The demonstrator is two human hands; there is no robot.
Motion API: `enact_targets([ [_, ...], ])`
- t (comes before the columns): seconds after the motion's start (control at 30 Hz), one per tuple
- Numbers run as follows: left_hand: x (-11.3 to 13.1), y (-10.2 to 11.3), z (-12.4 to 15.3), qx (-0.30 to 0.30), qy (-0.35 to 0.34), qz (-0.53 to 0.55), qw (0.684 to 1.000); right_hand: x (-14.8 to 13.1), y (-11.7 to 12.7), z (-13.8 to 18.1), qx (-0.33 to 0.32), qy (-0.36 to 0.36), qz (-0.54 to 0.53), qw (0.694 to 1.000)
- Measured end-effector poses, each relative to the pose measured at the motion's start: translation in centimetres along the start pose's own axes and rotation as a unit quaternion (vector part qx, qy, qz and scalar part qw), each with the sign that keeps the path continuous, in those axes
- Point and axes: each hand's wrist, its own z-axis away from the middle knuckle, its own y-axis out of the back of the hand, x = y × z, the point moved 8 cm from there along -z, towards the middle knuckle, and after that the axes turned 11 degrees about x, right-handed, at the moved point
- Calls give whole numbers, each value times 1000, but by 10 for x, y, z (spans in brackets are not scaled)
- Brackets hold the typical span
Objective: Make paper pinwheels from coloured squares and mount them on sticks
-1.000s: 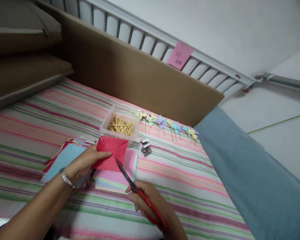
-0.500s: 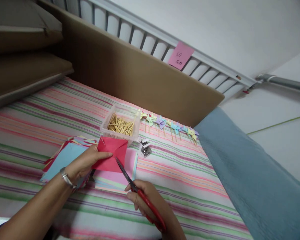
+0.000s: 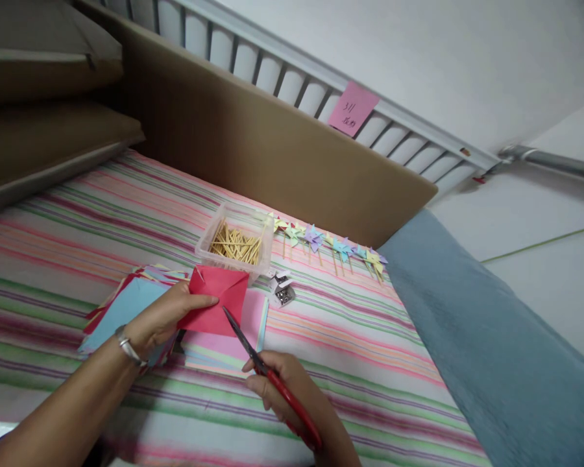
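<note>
My left hand (image 3: 178, 308) is closed on a square of red paper (image 3: 224, 285), thumb on top and fingers beneath. Slits or creases run in from the paper's corners. In my right hand (image 3: 277, 379) is a pair of red-handled scissors (image 3: 292, 408). Their dark blades lie over the paper's lower right part, tips near its middle, and look closed or nearly so. Under the red sheet is a pile of pink and pale paper squares (image 3: 253, 331). A second stack, with a light blue sheet (image 3: 126, 311) on top, lies partly behind my left wrist.
A clear plastic box (image 3: 202, 250) holds many short wooden sticks. Beside it is a small open box (image 3: 282, 292) of metal pins. Several paper pinwheels (image 3: 314, 239) on sticks line the brown board (image 3: 272, 143). Folded cardboard-like slabs (image 3: 53, 143) stand at the left.
The scissors and my right hand have shifted very slightly left. My left hand keeps its hold on the red paper, nearly still.
</note>
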Motion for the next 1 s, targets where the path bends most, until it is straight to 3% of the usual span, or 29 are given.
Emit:
enact_targets([
  [0.67, 0, -1, 0, -17, 2, 0, 1000, 3, -2, -2, 6, 29, -3, 1000],
  [1.0, -2, 4, -4, 15, 3, -8, 1000, 2, -1, -4, 24, 71, 34, 997],
])
